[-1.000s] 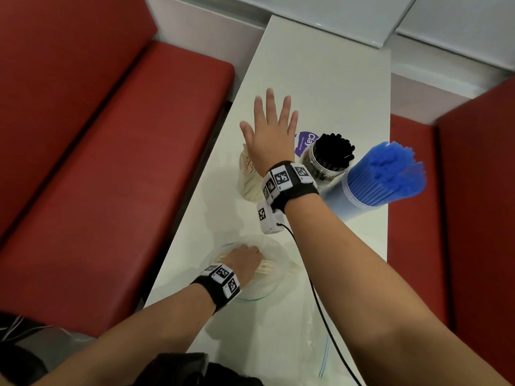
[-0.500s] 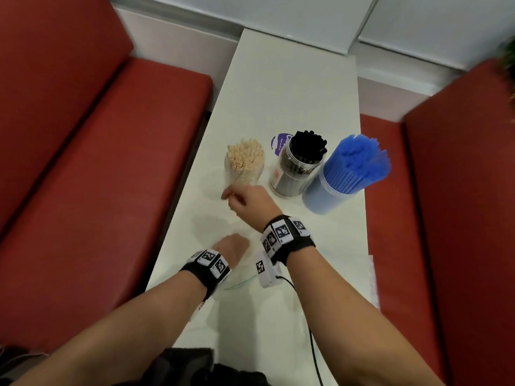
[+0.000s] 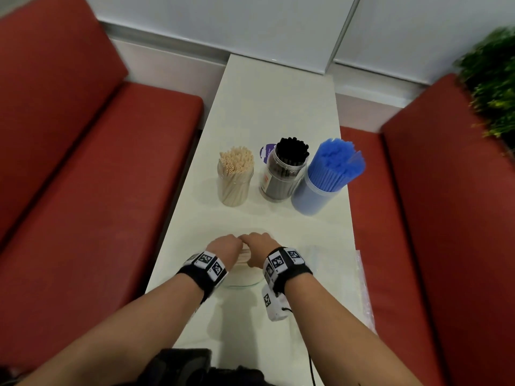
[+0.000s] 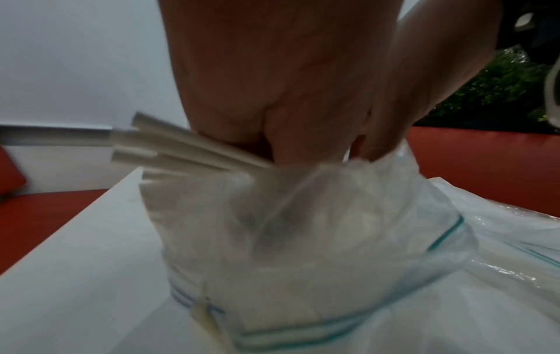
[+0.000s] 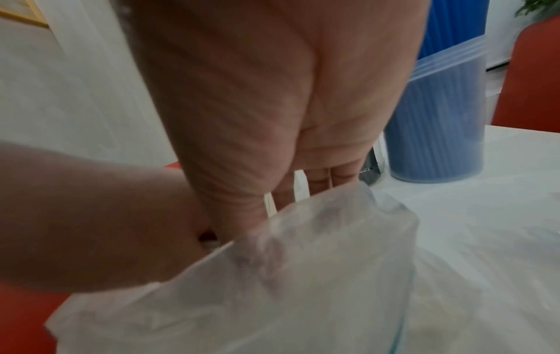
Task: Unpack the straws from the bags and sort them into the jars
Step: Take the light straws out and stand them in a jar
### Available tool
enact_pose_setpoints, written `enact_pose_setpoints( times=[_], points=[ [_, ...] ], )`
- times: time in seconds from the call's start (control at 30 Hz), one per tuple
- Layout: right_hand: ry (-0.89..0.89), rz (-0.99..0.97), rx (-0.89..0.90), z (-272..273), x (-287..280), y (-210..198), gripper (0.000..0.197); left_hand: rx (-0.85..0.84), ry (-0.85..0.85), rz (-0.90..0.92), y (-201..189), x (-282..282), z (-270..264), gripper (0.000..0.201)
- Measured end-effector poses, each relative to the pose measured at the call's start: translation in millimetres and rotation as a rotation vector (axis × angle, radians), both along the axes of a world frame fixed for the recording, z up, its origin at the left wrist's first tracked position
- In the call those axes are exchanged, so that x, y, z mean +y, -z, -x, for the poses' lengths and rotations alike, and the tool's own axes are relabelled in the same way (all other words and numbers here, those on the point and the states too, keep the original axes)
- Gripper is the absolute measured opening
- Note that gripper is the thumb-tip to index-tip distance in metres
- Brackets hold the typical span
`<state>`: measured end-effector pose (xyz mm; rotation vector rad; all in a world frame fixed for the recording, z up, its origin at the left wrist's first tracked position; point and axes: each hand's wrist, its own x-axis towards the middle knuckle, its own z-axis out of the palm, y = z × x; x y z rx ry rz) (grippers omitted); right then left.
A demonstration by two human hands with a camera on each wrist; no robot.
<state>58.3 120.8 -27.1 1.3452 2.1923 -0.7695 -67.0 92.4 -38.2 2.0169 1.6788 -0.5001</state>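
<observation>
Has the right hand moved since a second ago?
Yes. The right hand has come back from above the cream-straw jar toward the person, and now meets the left hand at the bag.

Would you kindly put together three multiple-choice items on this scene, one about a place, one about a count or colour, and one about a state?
1. Which jar stands between the other two on the table?
A. the jar of cream straws
B. the jar of black straws
C. the jar of blue straws

2. How many jars hold straws?
A. two
B. three
C. four

3. What is the left hand doing?
A. gripping a bundle of cream straws at the clear bag
B. resting flat on the table
C. lifting a jar

Answers:
1 B: the jar of black straws stands between the jar of cream straws and the jar of blue straws.
2 B: three jars stand in a row.
3 A: the left hand grips the bundle of cream straws above the clear bag.
</observation>
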Motion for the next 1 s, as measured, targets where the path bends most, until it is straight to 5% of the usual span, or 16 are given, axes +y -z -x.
enact_pose_setpoints(
  times=[0.27,0.43,0.53,0.63,0.7,0.87,1.0],
  points=[
    [0.133,-0.054,-0.058,0.3,-16.6,17.5,0.045,0.049,0.045,0.000,-15.4,-1.0,5.9,0.032],
    [0.343,-0.042,0.123,-9.2,-24.5,7.5,0.020,0.017,0.002,0.086,-36.1,10.3,27.7,0.023],
    [0.505,0.017,0.464,-17.5,-18.3,-12.4,0.027,-0.168,-0.117,0.166,-48.1,21.2,42.7,0.029],
    [0.930,0.300,1.080,-17.5,-1.1,-44.9,0.032,-0.428,-0.309,0.215,-58.2,23.0,48.4,0.031],
    [1.069,0.342,1.324,-14.4,14.2,-70.0,0.028,-0.680,-0.449,0.258,-63.2,23.3,42.8,0.028],
    [0.682,0.056,1.192,1.8,25.0,-119.0,0.036,-1.081,-0.603,0.257,-88.6,29.5,23.5,0.043],
    [1.102,0.293,1.483,-5.2,27.2,-121.6,0.061,-1.355,-0.586,0.049,-134.7,36.5,23.8,0.048]
  ],
)
